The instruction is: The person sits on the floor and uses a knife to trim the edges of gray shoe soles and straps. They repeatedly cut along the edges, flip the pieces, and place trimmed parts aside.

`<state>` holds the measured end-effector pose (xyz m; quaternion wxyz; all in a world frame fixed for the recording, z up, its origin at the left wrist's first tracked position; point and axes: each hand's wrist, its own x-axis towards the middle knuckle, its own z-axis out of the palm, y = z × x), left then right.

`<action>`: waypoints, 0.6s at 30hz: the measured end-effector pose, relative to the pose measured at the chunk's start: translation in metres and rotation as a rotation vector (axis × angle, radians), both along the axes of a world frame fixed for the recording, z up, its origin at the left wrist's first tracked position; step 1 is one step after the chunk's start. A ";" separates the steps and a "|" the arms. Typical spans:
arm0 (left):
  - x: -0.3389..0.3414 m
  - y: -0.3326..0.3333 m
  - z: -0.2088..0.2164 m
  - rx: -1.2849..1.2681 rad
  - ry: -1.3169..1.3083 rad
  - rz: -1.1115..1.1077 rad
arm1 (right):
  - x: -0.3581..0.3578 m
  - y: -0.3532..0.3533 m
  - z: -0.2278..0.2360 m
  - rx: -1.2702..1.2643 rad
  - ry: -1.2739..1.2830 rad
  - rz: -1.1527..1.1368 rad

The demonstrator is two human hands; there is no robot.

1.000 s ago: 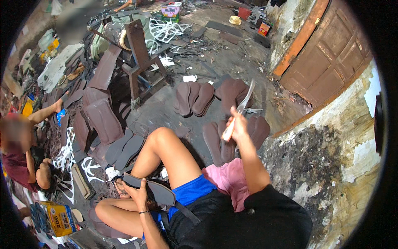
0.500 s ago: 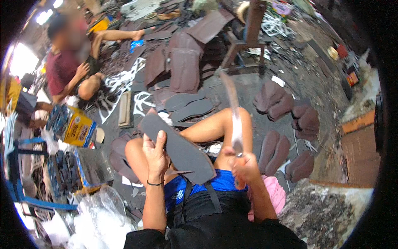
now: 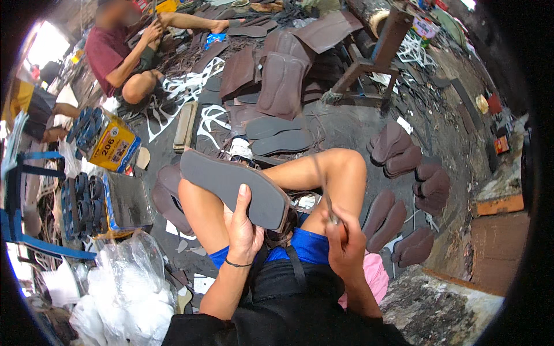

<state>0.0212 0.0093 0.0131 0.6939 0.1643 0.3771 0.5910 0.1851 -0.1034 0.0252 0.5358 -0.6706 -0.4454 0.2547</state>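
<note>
My left hand point(image 3: 245, 233) grips a dark grey shoe sole point(image 3: 234, 187) with brown edges, its thumb lying on the flat face. The sole is held tilted above my bent legs, toe end to the upper left. In my right hand point(image 3: 348, 245) is a long knife point(image 3: 321, 179), closed around its handle. The thin blade points up and away, seen nearly edge-on and slightly blurred, to the right of the sole and apart from it. On the floor beyond my legs lies a pair of grey soles point(image 3: 280, 135).
Brown soles lie in piles point(image 3: 384, 219) at right. Brown sheets point(image 3: 283, 83) and a wooden stand point(image 3: 369, 72) are farther off. Another person point(image 3: 109, 57) sits at upper left. Sandals point(image 3: 83, 202), a yellow-blue box point(image 3: 109, 147) and a clear plastic bag point(image 3: 130, 277) stand at left.
The sole has been turned flatter, and its heel end has come up from my lap. A thin strip at its lower edge no longer shows. The knife has rotated from broadside to nearly edge-on.
</note>
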 end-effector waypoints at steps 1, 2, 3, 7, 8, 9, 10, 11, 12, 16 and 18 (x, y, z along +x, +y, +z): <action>0.000 0.004 0.001 -0.011 -0.048 0.001 | 0.007 -0.014 0.001 -0.086 -0.067 0.037; -0.004 0.006 -0.001 -0.030 -0.093 0.005 | 0.010 -0.030 0.005 -0.180 -0.132 0.078; -0.008 0.007 -0.002 -0.049 -0.138 0.009 | 0.012 -0.040 0.007 -0.273 -0.197 0.118; -0.007 0.008 -0.007 -0.099 -0.147 -0.012 | 0.012 -0.057 0.011 -0.166 -0.341 0.175; -0.008 0.007 -0.007 -0.101 -0.144 -0.022 | 0.011 -0.059 0.013 -0.193 -0.325 0.181; -0.009 0.006 -0.006 -0.103 -0.141 -0.033 | 0.011 -0.061 0.014 -0.220 -0.308 0.187; -0.011 0.006 -0.006 -0.103 -0.147 -0.035 | 0.011 -0.061 0.015 -0.216 -0.313 0.193; -0.013 0.006 -0.005 -0.102 -0.152 -0.037 | 0.011 -0.060 0.016 -0.212 -0.318 0.199; -0.013 0.005 -0.004 -0.102 -0.157 -0.038 | 0.011 -0.060 0.017 -0.207 -0.322 0.205; -0.010 -0.001 0.000 -0.110 -0.097 -0.006 | 0.011 -0.072 0.024 -0.217 -0.319 0.211; -0.010 -0.001 0.000 -0.115 -0.090 0.005 | 0.011 -0.074 0.025 -0.244 -0.322 0.213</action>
